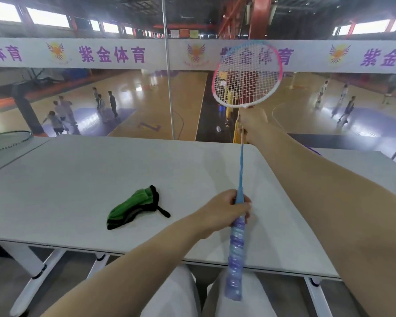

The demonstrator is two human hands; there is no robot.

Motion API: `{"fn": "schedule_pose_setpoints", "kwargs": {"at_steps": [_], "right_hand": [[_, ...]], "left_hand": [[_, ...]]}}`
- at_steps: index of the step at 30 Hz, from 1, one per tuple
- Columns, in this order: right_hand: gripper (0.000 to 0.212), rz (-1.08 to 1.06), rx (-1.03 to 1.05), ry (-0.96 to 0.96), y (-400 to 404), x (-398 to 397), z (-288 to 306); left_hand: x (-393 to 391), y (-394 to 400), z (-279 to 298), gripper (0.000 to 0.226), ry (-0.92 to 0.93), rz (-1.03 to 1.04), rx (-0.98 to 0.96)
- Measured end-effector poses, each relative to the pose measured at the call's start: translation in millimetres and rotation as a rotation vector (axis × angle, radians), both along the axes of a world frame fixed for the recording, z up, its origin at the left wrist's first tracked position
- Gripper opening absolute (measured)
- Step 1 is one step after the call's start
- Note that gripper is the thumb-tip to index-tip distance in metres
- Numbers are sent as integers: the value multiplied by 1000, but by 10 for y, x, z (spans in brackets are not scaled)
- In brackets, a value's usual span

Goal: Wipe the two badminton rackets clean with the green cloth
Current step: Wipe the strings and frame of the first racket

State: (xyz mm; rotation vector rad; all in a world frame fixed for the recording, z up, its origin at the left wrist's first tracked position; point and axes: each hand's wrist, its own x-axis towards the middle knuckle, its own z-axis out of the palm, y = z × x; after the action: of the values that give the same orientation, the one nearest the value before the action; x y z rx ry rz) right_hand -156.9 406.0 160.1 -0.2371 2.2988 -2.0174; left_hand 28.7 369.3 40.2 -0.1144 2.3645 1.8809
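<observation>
Pink-and-blue framed racket (247, 75) is held raised above the far edge of the white table (78, 175), head up, handle slanting down toward the person. Left hand (224, 211) curls its fingers round the blue shaft just above the purple-wrapped grip, over the table's near right part. Right hand (253, 121) reaches out on a fully extended arm and grips the shaft just below the racket head, beyond the table's far edge. Green cloth (135, 207), one in number, lies bunched on the table, left of the left hand and untouched by either hand; it has a black trim and strap. Second racket (7, 139), dark-framed, rests at the table's far left corner, partly out of view. Rackets counted: two. Beyond the table, sports courts with several people lie below.
</observation>
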Motion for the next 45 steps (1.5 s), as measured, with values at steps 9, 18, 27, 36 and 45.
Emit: {"fn": "schedule_pose_setpoints", "kwargs": {"at_steps": [9,18,27,36,45], "right_hand": [[12,-160,-268,-283,341,-27,-175],[21,-19,-340,-465,242,-4,-380],[12,-131,211,-93,756,-409,-431],[64,-218,588,-29,1198,-1052,-932],[23,-303,388,-159,1124,-1353,-1080]], "left_hand": [[124,-639,128,18,56,173,-424],[27,-1452,288,19,334,374,-1189],[-7,-2319,303,22,254,354,-1338],[-389,-2877,334,17,271,199,-1303],[-857,-3233,-57,20,180,160,-1219]]}}
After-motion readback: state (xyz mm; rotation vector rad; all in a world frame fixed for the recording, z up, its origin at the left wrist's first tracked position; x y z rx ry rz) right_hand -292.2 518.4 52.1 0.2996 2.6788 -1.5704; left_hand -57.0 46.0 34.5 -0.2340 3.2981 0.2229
